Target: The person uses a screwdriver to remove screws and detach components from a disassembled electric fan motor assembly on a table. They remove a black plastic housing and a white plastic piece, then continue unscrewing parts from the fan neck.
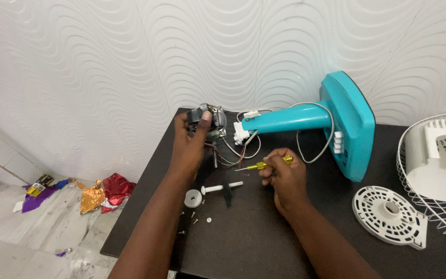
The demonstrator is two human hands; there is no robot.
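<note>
Motor point(210, 121), gripped in the left hand point(189, 142) over the counter point(264, 237), could tear its thin wires point(233, 155) if tugged, while the right hand's point(282, 178) fingers pinch a yellow screwdriver point(264, 164).

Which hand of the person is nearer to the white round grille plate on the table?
The right hand, holding a yellow screwdriver, lies left of the grille plate. The left hand is farther left, up at the motor.
</note>
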